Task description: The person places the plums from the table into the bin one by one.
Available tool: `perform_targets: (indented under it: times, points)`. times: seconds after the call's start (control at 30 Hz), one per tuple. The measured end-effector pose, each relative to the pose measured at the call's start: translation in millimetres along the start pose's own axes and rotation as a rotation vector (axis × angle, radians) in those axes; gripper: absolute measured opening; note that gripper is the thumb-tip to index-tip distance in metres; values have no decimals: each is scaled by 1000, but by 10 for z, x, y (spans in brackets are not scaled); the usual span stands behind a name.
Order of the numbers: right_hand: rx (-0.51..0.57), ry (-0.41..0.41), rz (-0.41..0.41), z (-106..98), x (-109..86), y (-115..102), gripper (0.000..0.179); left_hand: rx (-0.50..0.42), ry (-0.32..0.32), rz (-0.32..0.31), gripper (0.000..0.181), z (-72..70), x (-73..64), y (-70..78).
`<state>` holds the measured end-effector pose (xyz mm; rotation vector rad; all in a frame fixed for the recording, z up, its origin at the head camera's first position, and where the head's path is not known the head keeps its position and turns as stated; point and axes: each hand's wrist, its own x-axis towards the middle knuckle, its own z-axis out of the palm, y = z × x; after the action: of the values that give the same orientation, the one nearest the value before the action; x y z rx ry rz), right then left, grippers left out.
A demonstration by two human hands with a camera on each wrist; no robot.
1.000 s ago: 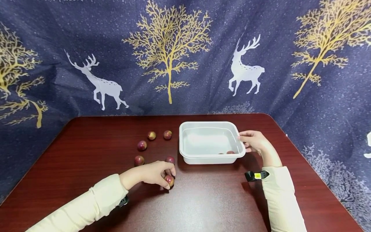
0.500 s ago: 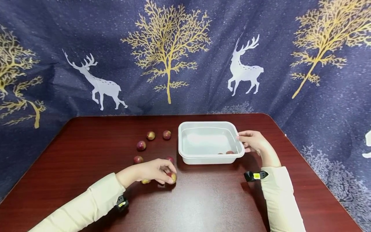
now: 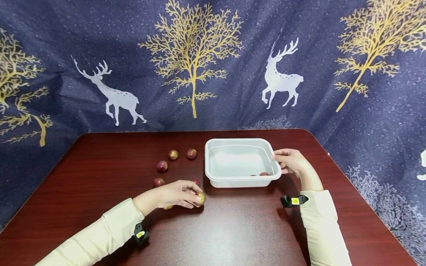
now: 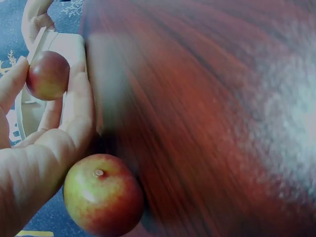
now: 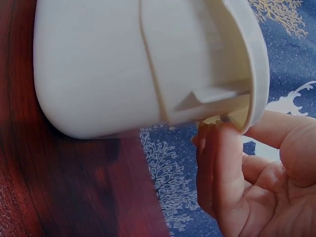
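Between thumb and fingers, my left hand (image 3: 179, 194) pinches a red-and-yellow plum (image 3: 200, 198), a little left of and nearer than a white plastic container (image 3: 246, 182). In the left wrist view that pinched plum (image 4: 48, 75) shows against the container. Another plum (image 4: 103, 195) lies near the heel of the hand; the head view shows it partly hidden under the hand. My right hand (image 3: 291, 161) holds the container's right end, its thumb at the rim and its fingers beneath, as the right wrist view shows. Two plums (image 3: 264, 174) peek over the container's near wall, mostly hidden.
Several plums lie on the dark red wooden table (image 3: 233, 229) left of the container, among them one at the back (image 3: 191, 154) and one partly behind my left hand (image 3: 195, 181). A blue curtain (image 3: 233, 111) with deer and trees hangs behind the table.
My left hand has moved slightly right and away from me with the plum, uncovering part of a yellowish plum behind it. The right hand and container have stayed in place.
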<state>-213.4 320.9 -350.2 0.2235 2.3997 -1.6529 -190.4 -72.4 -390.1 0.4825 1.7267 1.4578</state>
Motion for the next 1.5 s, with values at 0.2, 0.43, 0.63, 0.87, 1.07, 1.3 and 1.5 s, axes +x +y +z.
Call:
perform_targets:
  times: [0.2, 0.43, 0.63, 0.87, 1.07, 1.3, 1.5]
  points:
    - [5, -1, 1, 6, -9, -16, 50, -37, 10, 13, 37, 11, 0, -33]
    - [-3, 1, 11, 1, -12, -22, 51, -112, 37, 28, 34, 77, -2, -70]
    - [2, -9, 4, 1, -4, -4, 51, -175, 84, 44, 31, 124, -16, -48]
    - [-2, -11, 5, -3, -8, -19, 51, -222, 108, 67, 26, 148, -22, -28]
    - [-13, -9, 13, 3, -8, -25, 51, -243, 113, 92, 24, 120, -24, -24]
    - [-12, -10, -2, 13, 2, -17, 50, -250, 128, 133, 30, 65, -45, 52]
    - [-23, 0, -5, -1, 0, 0, 51, -252, 144, 154, 30, 39, -31, 152]
